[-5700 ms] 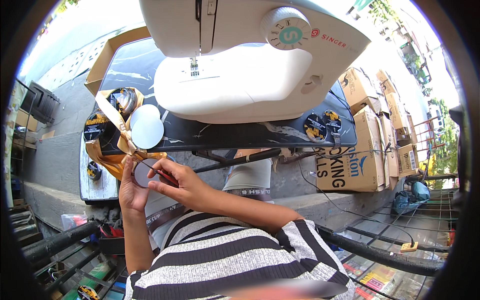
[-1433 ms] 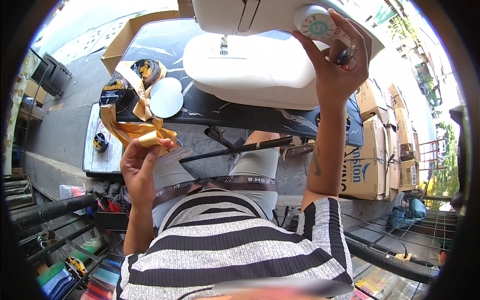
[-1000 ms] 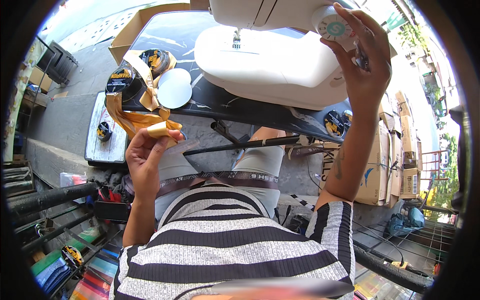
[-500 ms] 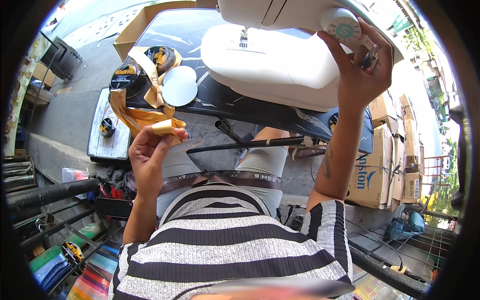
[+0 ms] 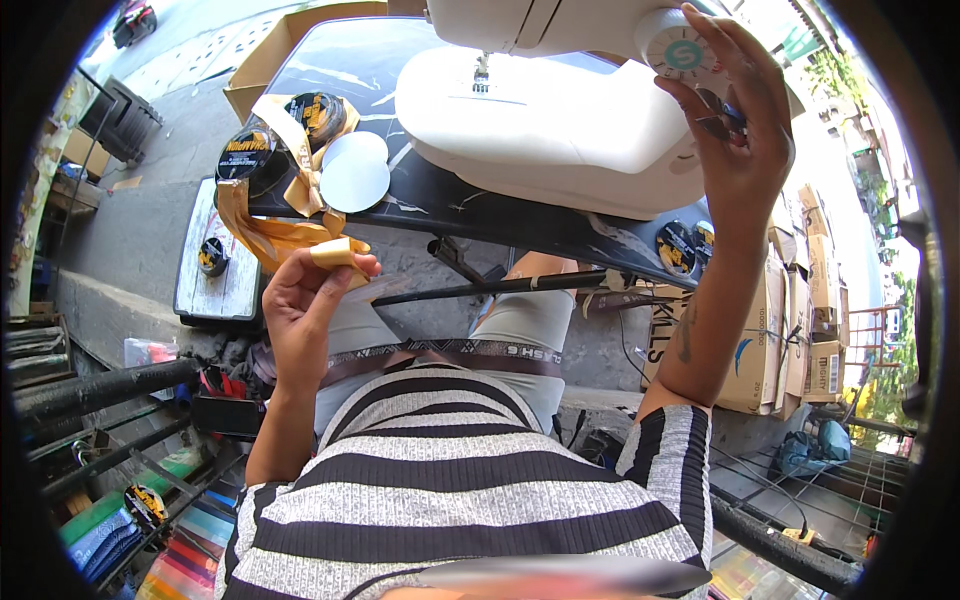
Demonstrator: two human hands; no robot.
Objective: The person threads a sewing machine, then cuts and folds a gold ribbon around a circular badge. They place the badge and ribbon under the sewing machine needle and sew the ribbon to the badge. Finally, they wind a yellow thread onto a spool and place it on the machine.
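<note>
Between the thumb and fingers of my left hand is a folded end of gold satin ribbon. The rest of the ribbon trails left and up to the table, around round black-and-gold medallions. My right hand is raised at the white sewing machine, its index finger and thumb spread beside the machine's round dial. Tucked in that palm is a small dark metal tool, partly hidden by the fingers. Under the needle area no fabric shows.
Two white discs lie on the dark marble-patterned table. More medallions sit at its right end. A white-topped stool with one medallion stands left. Cardboard boxes are stacked right; metal rails flank me.
My right hand has shifted right, its fingers loosening and spreading around the dial. My left hand has barely moved and still pinches the ribbon. Medallions at the table's right end are now more visible.
</note>
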